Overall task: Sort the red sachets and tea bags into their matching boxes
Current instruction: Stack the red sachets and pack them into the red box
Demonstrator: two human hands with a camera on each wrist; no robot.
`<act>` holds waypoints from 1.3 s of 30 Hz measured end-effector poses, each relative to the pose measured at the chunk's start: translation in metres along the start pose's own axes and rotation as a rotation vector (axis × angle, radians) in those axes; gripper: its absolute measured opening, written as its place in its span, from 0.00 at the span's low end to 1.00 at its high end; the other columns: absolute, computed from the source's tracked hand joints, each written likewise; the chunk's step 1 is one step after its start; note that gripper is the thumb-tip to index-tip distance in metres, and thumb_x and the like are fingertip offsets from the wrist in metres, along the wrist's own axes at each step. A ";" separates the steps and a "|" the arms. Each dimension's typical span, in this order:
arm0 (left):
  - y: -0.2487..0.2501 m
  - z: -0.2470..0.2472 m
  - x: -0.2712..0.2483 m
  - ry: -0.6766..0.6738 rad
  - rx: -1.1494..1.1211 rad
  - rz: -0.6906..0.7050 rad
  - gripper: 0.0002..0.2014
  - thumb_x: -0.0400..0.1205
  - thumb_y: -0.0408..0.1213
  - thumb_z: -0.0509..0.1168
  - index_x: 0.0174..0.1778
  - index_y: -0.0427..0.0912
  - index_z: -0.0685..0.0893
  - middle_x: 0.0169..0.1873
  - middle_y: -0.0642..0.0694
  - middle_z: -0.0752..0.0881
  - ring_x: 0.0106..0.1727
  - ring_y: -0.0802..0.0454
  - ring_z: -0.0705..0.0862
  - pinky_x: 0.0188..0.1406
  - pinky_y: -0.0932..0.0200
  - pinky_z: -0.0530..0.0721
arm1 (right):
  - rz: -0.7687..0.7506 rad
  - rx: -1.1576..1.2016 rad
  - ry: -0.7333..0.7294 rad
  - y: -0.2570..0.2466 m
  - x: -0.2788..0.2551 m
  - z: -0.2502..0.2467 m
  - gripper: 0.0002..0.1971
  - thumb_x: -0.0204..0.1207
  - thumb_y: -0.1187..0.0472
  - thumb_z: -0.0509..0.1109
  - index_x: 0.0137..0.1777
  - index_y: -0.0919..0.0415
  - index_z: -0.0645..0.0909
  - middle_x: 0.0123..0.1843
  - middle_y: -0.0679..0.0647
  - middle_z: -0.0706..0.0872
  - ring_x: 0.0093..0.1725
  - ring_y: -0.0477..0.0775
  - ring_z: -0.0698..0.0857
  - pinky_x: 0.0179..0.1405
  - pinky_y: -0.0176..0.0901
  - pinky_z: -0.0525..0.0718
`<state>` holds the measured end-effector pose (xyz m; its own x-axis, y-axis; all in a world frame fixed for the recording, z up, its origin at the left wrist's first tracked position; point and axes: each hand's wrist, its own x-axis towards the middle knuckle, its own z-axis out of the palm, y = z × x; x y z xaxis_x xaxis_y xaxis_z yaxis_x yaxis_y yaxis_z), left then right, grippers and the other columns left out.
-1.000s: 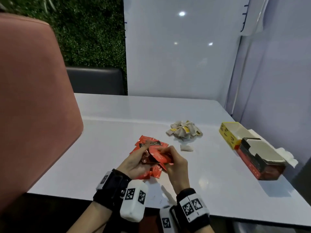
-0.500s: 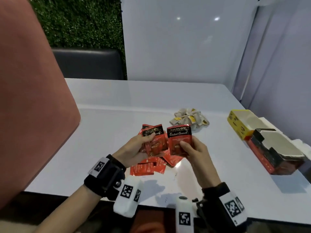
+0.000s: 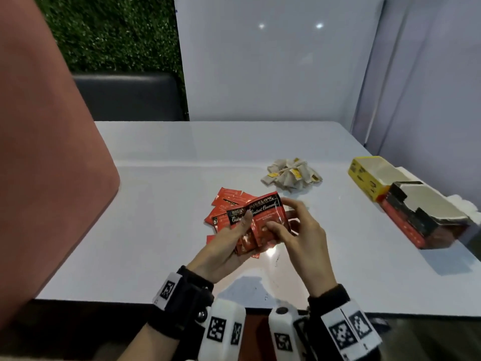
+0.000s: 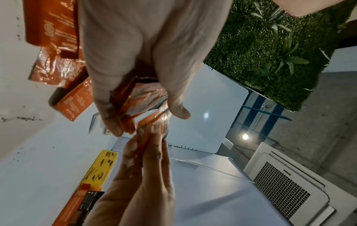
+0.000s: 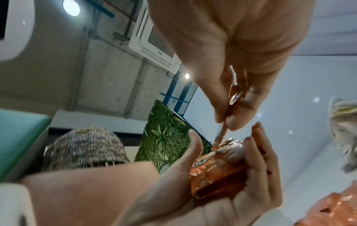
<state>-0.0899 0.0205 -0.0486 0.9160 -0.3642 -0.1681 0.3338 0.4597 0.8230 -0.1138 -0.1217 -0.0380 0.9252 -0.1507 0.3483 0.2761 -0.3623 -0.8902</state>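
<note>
My left hand (image 3: 229, 246) grips a small stack of red sachets (image 3: 243, 230) above the table, thumb pressed on the front one. My right hand (image 3: 291, 230) pinches another red sachet (image 3: 268, 217) with a black top band and lays it over that stack. The right wrist view shows this sachet (image 5: 224, 128) edge-on between thumb and fingers, touching the left hand's stack (image 5: 218, 172). More red sachets (image 3: 226, 204) lie loose on the table behind my hands. A heap of pale tea bags (image 3: 291, 174) sits farther back. The yellow box (image 3: 364, 178) and the red and black box (image 3: 426, 220) stand open at the right.
The white table (image 3: 156, 217) ends at a white panel behind and a wall on the right, close to the boxes. A pink chair back (image 3: 46, 152) rises at the left and a dark seat (image 3: 127, 97) stands behind the table.
Both hands lifted sachets off the pile and held them up side by side. Now the right hand has brought its sachet left, overlapping the left hand's stack.
</note>
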 end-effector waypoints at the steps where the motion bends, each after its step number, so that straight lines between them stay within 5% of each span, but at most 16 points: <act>1: -0.003 0.000 0.000 0.000 -0.006 -0.002 0.28 0.72 0.48 0.66 0.65 0.36 0.78 0.55 0.35 0.87 0.50 0.45 0.89 0.43 0.54 0.88 | -0.011 -0.044 -0.005 0.002 0.000 0.003 0.20 0.72 0.62 0.74 0.63 0.52 0.77 0.44 0.47 0.85 0.41 0.41 0.84 0.35 0.23 0.79; 5: -0.011 0.002 -0.002 0.009 -0.011 0.010 0.13 0.81 0.39 0.60 0.58 0.38 0.82 0.46 0.41 0.90 0.43 0.50 0.90 0.38 0.57 0.87 | -0.116 -0.250 -0.028 0.005 -0.006 0.020 0.21 0.74 0.62 0.72 0.67 0.53 0.75 0.52 0.49 0.84 0.50 0.47 0.83 0.50 0.40 0.83; 11: -0.008 -0.011 -0.015 0.003 0.004 -0.010 0.12 0.86 0.35 0.54 0.56 0.37 0.80 0.31 0.45 0.89 0.32 0.53 0.89 0.39 0.53 0.88 | -0.161 -0.592 -0.247 -0.002 -0.012 0.024 0.21 0.79 0.46 0.62 0.70 0.50 0.72 0.59 0.48 0.72 0.63 0.46 0.70 0.50 0.34 0.73; 14: -0.005 -0.019 -0.017 0.030 -0.016 -0.004 0.13 0.84 0.33 0.56 0.58 0.33 0.81 0.41 0.38 0.90 0.37 0.48 0.89 0.40 0.50 0.89 | -0.220 -0.575 -0.316 -0.009 -0.014 0.022 0.22 0.80 0.46 0.61 0.72 0.50 0.70 0.61 0.47 0.70 0.64 0.44 0.69 0.52 0.32 0.73; 16: -0.002 -0.023 -0.021 0.069 -0.031 -0.027 0.15 0.81 0.33 0.60 0.60 0.31 0.82 0.44 0.35 0.88 0.39 0.46 0.87 0.43 0.49 0.88 | -0.227 -0.565 -0.370 -0.012 -0.015 0.018 0.24 0.80 0.49 0.63 0.74 0.50 0.66 0.65 0.47 0.69 0.67 0.43 0.69 0.56 0.34 0.75; 21: 0.007 -0.038 -0.024 0.080 -0.137 -0.153 0.20 0.76 0.39 0.68 0.59 0.30 0.81 0.32 0.43 0.80 0.28 0.53 0.78 0.29 0.60 0.82 | -0.083 -0.706 -0.401 -0.002 0.027 -0.007 0.23 0.79 0.56 0.65 0.73 0.56 0.69 0.67 0.53 0.76 0.65 0.51 0.76 0.61 0.43 0.77; 25: 0.015 -0.043 -0.021 0.079 -0.207 -0.169 0.29 0.60 0.41 0.84 0.52 0.30 0.82 0.39 0.38 0.84 0.36 0.47 0.84 0.37 0.52 0.87 | 0.130 -1.002 -0.555 0.014 0.085 -0.001 0.22 0.76 0.56 0.70 0.68 0.62 0.74 0.67 0.58 0.79 0.65 0.58 0.79 0.61 0.50 0.79; 29: 0.016 -0.038 -0.022 0.069 -0.251 -0.176 0.37 0.48 0.39 0.87 0.51 0.27 0.84 0.47 0.32 0.86 0.46 0.39 0.87 0.46 0.44 0.89 | 0.096 -1.184 -0.764 0.028 0.094 0.022 0.26 0.65 0.50 0.78 0.61 0.59 0.77 0.61 0.57 0.85 0.59 0.58 0.84 0.55 0.46 0.81; 35: 0.024 -0.041 -0.025 0.096 -0.336 -0.170 0.48 0.40 0.41 0.87 0.57 0.27 0.80 0.46 0.31 0.86 0.43 0.38 0.88 0.48 0.38 0.86 | 0.116 -1.014 -0.660 0.036 0.093 0.027 0.27 0.67 0.55 0.76 0.64 0.59 0.72 0.63 0.58 0.83 0.62 0.59 0.83 0.54 0.43 0.79; 39: 0.024 -0.046 -0.020 0.133 -0.414 -0.182 0.52 0.40 0.43 0.86 0.61 0.28 0.79 0.48 0.30 0.85 0.48 0.36 0.87 0.48 0.35 0.87 | 0.013 -0.700 -0.466 0.006 0.087 0.013 0.16 0.73 0.62 0.71 0.58 0.61 0.73 0.58 0.58 0.84 0.52 0.55 0.81 0.40 0.37 0.71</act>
<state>-0.0902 0.0762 -0.0507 0.8461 -0.3742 -0.3797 0.5273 0.6921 0.4929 -0.0286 -0.1247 -0.0171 0.9824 0.1810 0.0452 0.1817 -0.8731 -0.4524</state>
